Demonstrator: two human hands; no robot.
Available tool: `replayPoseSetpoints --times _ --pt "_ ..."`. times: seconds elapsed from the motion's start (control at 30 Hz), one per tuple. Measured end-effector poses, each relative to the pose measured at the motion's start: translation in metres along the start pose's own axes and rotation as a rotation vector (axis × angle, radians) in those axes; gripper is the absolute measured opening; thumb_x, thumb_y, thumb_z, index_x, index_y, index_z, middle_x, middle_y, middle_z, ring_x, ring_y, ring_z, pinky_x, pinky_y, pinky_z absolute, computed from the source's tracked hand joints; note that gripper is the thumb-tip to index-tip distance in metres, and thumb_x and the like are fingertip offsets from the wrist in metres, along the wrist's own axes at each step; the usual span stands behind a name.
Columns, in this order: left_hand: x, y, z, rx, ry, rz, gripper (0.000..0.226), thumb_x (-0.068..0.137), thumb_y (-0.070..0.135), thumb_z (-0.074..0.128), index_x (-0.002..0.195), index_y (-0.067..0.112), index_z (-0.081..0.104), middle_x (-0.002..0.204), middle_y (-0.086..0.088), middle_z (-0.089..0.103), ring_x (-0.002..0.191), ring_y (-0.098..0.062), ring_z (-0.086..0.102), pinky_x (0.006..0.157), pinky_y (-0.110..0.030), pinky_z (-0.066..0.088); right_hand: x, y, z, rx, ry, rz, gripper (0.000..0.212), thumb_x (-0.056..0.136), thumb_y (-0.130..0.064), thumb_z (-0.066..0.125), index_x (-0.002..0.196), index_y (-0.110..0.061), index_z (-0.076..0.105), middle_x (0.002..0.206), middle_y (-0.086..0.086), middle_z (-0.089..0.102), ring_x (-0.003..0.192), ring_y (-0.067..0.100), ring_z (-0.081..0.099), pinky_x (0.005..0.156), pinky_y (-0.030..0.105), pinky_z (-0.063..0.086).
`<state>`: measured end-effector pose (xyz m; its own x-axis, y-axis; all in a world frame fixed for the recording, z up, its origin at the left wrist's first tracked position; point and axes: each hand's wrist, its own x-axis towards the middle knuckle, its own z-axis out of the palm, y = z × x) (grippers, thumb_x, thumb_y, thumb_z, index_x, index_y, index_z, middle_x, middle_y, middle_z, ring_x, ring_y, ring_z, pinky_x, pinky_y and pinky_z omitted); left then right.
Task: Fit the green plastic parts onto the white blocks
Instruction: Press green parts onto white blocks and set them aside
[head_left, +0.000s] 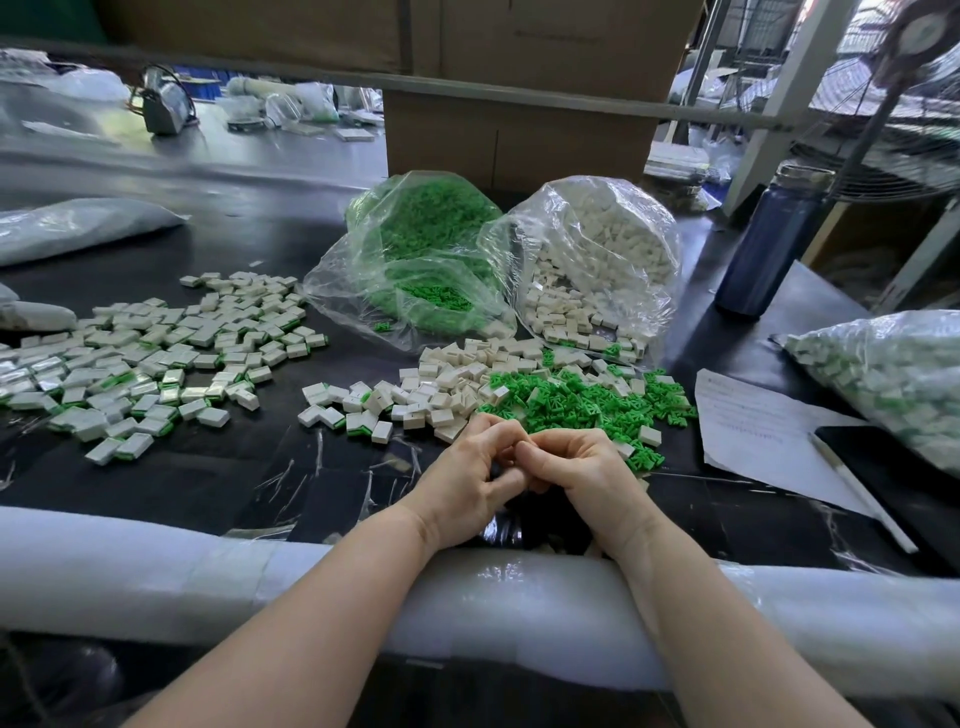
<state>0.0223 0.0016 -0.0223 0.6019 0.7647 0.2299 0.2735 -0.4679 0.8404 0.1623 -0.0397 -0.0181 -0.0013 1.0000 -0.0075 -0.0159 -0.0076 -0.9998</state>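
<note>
My left hand (467, 483) and my right hand (582, 478) meet at the table's near edge, fingers curled and thumbs touching. Whatever lies between them is hidden. Just beyond my hands is a loose heap of green plastic parts (582, 400), and left of it a heap of bare white blocks (447, 384). White blocks with green parts fitted (156, 358) are spread widely over the left of the table. Behind the heaps, an open clear bag of green parts (426, 249) stands beside an open clear bag of white blocks (602, 249).
A padded white roll (208, 571) runs along the near edge under my forearms. At the right are a sheet of paper (753, 431), a pen (857, 493), a filled bag of blocks (883, 379) and a dark blue bottle (769, 239). A cardboard box (519, 140) stands behind.
</note>
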Motion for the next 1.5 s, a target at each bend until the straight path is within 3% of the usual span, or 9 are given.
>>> replayPoseSetpoints --times 0.23,0.5,0.87,1.1,1.23,1.5 --pt "-0.0005 0.0010 0.0003 0.032 -0.031 -0.013 0.019 0.085 0.005 0.057 0.085 0.024 0.053 0.103 -0.006 0.045 0.092 -0.014 0.049 0.090 -0.024 0.041 -0.0003 0.0006 -0.0002 0.041 0.020 0.011 0.013 0.083 -0.005 0.063 0.076 -0.003 0.073 0.074 0.019 0.061 0.066 0.024 0.051 0.061 0.030 0.043" --pt "-0.0001 0.0011 0.0005 0.033 -0.041 -0.019 0.024 0.085 0.005 0.056 0.084 0.028 0.051 0.102 -0.001 0.044 0.092 -0.013 0.048 0.089 -0.023 0.041 0.0001 0.0007 -0.0003 0.048 0.019 0.002 0.014 0.083 -0.002 0.063 0.073 -0.003 0.073 0.058 0.007 0.062 0.050 0.010 0.053 0.050 0.018 0.045" --pt "-0.0003 0.0006 0.0006 0.035 -0.034 -0.018 0.032 0.084 0.007 0.056 0.080 0.038 0.049 0.103 -0.003 0.045 0.093 -0.016 0.049 0.092 -0.029 0.042 0.0006 0.0026 -0.0007 0.036 0.035 -0.013 0.013 0.083 -0.001 0.062 0.075 0.003 0.071 0.056 0.005 0.060 0.047 0.007 0.050 0.047 0.015 0.041" --pt "-0.0009 0.0013 -0.0002 0.042 -0.038 -0.019 0.029 0.084 0.006 0.057 0.080 0.034 0.050 0.105 -0.004 0.045 0.094 -0.018 0.050 0.093 -0.033 0.043 0.0011 0.0024 -0.0009 0.025 0.043 0.003 0.012 0.083 -0.001 0.063 0.075 0.004 0.071 0.059 0.010 0.059 0.048 0.008 0.049 0.048 0.016 0.041" --pt "-0.0005 0.0004 0.0003 0.051 -0.045 -0.022 0.016 0.084 0.007 0.057 0.086 0.022 0.055 0.105 -0.005 0.045 0.096 -0.020 0.050 0.093 -0.035 0.043 0.0006 0.0021 -0.0008 0.017 0.051 0.011 0.012 0.083 -0.001 0.063 0.078 0.007 0.070 0.066 0.014 0.060 0.052 0.012 0.050 0.051 0.021 0.041" --pt "-0.0007 0.0009 -0.0001 0.036 -0.046 -0.032 0.019 0.085 0.008 0.057 0.085 0.026 0.053 0.105 -0.005 0.045 0.095 -0.018 0.050 0.092 -0.030 0.043 0.0008 0.0012 0.0001 0.024 0.049 0.006 0.012 0.083 0.000 0.062 0.075 0.004 0.070 0.061 0.011 0.060 0.050 0.009 0.051 0.049 0.017 0.042"
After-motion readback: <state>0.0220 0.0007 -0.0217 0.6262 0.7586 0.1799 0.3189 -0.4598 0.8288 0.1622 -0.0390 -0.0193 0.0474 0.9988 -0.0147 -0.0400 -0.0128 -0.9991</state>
